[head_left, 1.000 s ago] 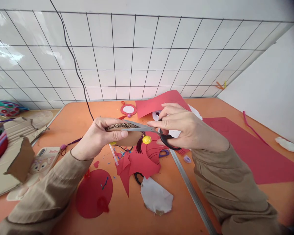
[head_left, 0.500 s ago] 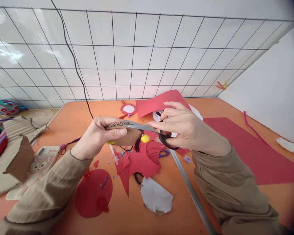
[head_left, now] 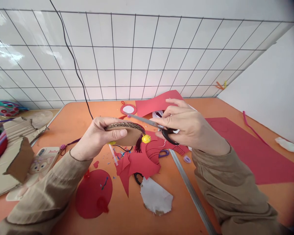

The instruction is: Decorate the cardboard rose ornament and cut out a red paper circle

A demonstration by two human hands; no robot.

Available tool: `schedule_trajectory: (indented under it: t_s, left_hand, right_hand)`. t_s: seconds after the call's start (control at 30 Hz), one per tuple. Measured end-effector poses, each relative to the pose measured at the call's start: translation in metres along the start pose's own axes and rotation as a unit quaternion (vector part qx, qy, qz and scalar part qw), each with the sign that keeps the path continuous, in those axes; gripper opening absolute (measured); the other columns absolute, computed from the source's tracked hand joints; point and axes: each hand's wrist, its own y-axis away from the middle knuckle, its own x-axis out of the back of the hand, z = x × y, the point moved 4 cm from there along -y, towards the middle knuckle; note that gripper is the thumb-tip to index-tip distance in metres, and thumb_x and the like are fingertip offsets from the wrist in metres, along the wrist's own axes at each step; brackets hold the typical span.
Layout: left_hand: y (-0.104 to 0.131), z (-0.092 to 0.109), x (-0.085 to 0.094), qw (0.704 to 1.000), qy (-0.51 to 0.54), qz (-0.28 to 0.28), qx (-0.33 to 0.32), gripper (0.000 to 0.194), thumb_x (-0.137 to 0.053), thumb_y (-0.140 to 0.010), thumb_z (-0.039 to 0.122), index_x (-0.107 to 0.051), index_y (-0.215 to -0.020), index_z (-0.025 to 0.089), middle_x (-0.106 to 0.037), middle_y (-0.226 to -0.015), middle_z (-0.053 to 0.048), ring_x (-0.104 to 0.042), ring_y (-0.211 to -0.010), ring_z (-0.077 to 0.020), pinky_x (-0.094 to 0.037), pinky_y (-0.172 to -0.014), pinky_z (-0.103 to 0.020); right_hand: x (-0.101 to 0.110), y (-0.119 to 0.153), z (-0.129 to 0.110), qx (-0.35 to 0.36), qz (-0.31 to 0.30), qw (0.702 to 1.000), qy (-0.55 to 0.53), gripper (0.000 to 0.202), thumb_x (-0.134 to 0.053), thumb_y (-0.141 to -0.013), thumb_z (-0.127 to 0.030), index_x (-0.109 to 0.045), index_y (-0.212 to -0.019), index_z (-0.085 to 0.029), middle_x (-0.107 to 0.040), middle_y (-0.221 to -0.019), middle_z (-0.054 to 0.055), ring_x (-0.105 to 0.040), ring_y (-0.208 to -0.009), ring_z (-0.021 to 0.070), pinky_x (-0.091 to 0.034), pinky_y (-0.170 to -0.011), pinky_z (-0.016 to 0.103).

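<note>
My left hand [head_left: 95, 138] is closed on the left side of a round cardboard disc [head_left: 127, 136], thumb in front and fingers behind. The disc is tilted, so its corrugated edge faces up. A yellow bell [head_left: 146, 138] and a dark red tassel [head_left: 138, 144] hang at its right side. My right hand [head_left: 183, 125] grips scissors [head_left: 153, 123] by their black handles, with some fingers raised. The blades point left, above and apart from the disc's edge, and look closed together. Part of the disc is hidden by my left thumb.
Red paper scraps [head_left: 137, 163], a red circle [head_left: 94, 194], a white cloth piece [head_left: 156, 195] and a metal ruler [head_left: 192, 191] lie on the orange table. A large red sheet [head_left: 250, 153] is at right. Folded cardboard [head_left: 19, 160] and a phone [head_left: 42, 160] are at left.
The scissors have lifted off the disc's edge and their blades now point more up and left. The left hand and the disc have barely moved.
</note>
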Motion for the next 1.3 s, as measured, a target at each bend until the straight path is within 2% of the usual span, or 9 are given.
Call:
schedule_trajectory:
  t_s: [0.1,0.2,0.37,0.53,0.7,0.9,1.03,1.2,1.3]
  left_hand:
    - [0.002,0.002,-0.003,1.0,-0.02,0.01,-0.008,0.015,-0.075,-0.081,0.023,-0.081,-0.095,0.023,-0.079,-0.096,-0.005,-0.073,-0.091,-0.0242,-0.059,-0.08,-0.033]
    - [0.004,0.005,-0.007,0.996,-0.058,0.015,-0.058,0.02,-0.074,-0.081,0.021,-0.08,-0.099,0.025,-0.079,-0.098,-0.006,-0.072,-0.094,-0.0264,-0.06,-0.08,-0.037]
    - [0.007,0.011,-0.012,0.959,-0.196,0.044,-0.198,0.029,-0.078,-0.075,0.017,-0.079,-0.103,0.024,-0.078,-0.096,-0.011,-0.068,-0.097,-0.0289,-0.056,-0.083,-0.045]
    - [0.008,0.007,-0.018,0.946,-0.229,0.048,-0.223,0.032,-0.077,-0.077,0.014,-0.078,-0.106,0.026,-0.078,-0.095,-0.008,-0.068,-0.093,-0.0243,-0.057,-0.08,-0.039]
    - [0.009,0.003,-0.023,0.973,-0.183,0.034,-0.133,0.027,-0.074,-0.081,0.018,-0.078,-0.106,0.026,-0.078,-0.101,-0.008,-0.071,-0.092,-0.0249,-0.057,-0.083,-0.039]
    - [0.009,0.002,-0.023,0.984,-0.146,0.022,-0.098,0.011,-0.074,-0.081,0.023,-0.081,-0.09,0.023,-0.077,-0.086,-0.006,-0.071,-0.081,-0.0231,-0.058,-0.069,-0.032]
    - [0.007,0.001,-0.02,0.988,-0.123,0.017,-0.089,0.02,-0.074,-0.081,0.023,-0.079,-0.1,0.024,-0.078,-0.096,-0.007,-0.071,-0.089,-0.025,-0.059,-0.076,-0.035]
    - [0.003,0.001,-0.005,0.993,-0.072,0.032,-0.087,0.022,-0.076,-0.079,0.022,-0.08,-0.101,0.022,-0.076,-0.103,-0.011,-0.07,-0.097,-0.0301,-0.059,-0.083,-0.042]
    - [0.001,0.001,0.008,0.994,-0.038,0.003,-0.103,0.02,-0.074,-0.08,0.02,-0.08,-0.099,0.022,-0.077,-0.102,-0.011,-0.071,-0.093,-0.0299,-0.059,-0.08,-0.044]
  right_hand:
    - [-0.005,0.0,0.005,-0.137,0.019,0.977,-0.163,0.016,-0.07,-0.08,-0.025,-0.063,-0.094,-0.024,-0.06,-0.07,-0.004,-0.062,-0.066,0.0154,-0.054,-0.088,0.046]
    - [-0.017,0.003,0.006,-0.243,0.003,0.911,-0.334,0.026,-0.073,-0.076,-0.026,-0.054,-0.093,-0.026,-0.069,-0.088,0.002,-0.07,-0.094,0.0243,-0.059,-0.076,0.04]
    - [-0.02,-0.002,-0.007,-0.209,0.035,0.921,-0.327,0.035,-0.079,-0.069,-0.023,-0.051,-0.089,-0.028,-0.071,-0.103,0.004,-0.045,-0.137,0.0286,-0.052,-0.099,0.049]
    - [-0.021,-0.006,-0.023,-0.132,0.081,0.972,-0.175,0.029,-0.075,-0.073,-0.021,-0.051,-0.088,-0.027,-0.071,-0.092,0.0,-0.052,-0.131,0.0289,-0.029,-0.116,0.059]
    - [-0.026,-0.005,-0.029,-0.096,0.118,0.983,-0.106,0.024,-0.064,-0.074,-0.009,-0.054,-0.089,-0.024,-0.069,-0.105,0.003,-0.063,-0.115,0.0247,-0.03,-0.115,0.055]
    - [-0.027,-0.007,-0.034,-0.075,0.1,0.986,-0.113,0.025,-0.059,-0.072,-0.006,-0.052,-0.087,-0.026,-0.066,-0.081,-0.003,-0.066,-0.085,0.0177,-0.036,-0.111,0.055]
    - [-0.024,-0.008,-0.035,-0.089,0.074,0.987,-0.11,0.027,-0.06,-0.074,-0.005,-0.055,-0.092,-0.025,-0.07,-0.089,-0.002,-0.066,-0.095,0.0194,-0.034,-0.112,0.056]
    - [-0.01,-0.003,-0.02,-0.194,0.107,0.94,-0.259,0.03,-0.072,-0.079,-0.022,-0.057,-0.104,-0.025,-0.071,-0.109,0.005,-0.068,-0.101,0.0217,-0.056,-0.088,0.042]
    - [0.001,0.002,0.001,-0.259,0.16,0.905,-0.298,0.031,-0.072,-0.08,-0.03,-0.056,-0.106,-0.026,-0.074,-0.096,0.004,-0.071,-0.093,0.0223,-0.059,-0.075,0.037]
